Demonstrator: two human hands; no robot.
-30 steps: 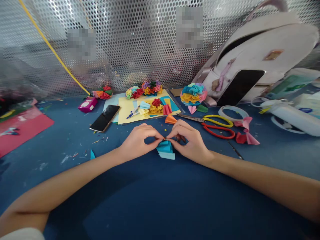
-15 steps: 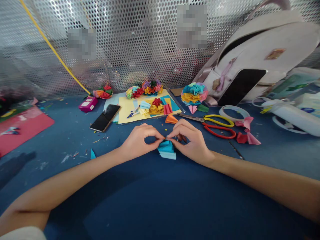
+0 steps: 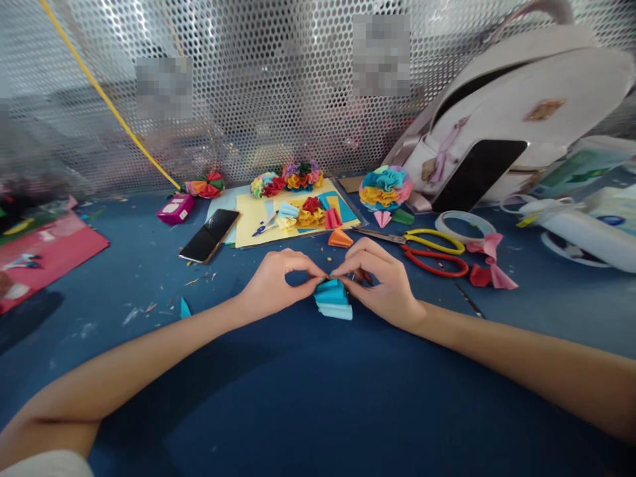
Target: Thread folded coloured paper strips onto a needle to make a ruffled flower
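Observation:
My left hand (image 3: 275, 286) and my right hand (image 3: 380, 283) meet above the blue table, thumb and forefinger of each pinched together. Between their fingertips is the gathered top of a folded paper piece (image 3: 332, 298), bright blue above and pale blue below, its pleats fanning downward. A tiny reddish bit shows at the pinch point; what it is I cannot make out. Just beyond my fingers lies an orange folded paper piece (image 3: 340, 238). Scissors (image 3: 432, 248) with yellow and red handles rest beyond my right hand.
Yellow paper sheets (image 3: 248, 218) hold folded paper pieces and a compass. A phone (image 3: 209, 235) and purple box (image 3: 175, 209) lie left. Paper flowers (image 3: 386, 187) line the mesh wall. On the right stand a backpack (image 3: 521, 99), a second phone (image 3: 481, 173) and a tape roll (image 3: 466, 225).
My hands keep the same pinch, and the blue paper piece has shifted very slightly. At the far left edge, part of what looks like another person's hand has appeared over the red paper.

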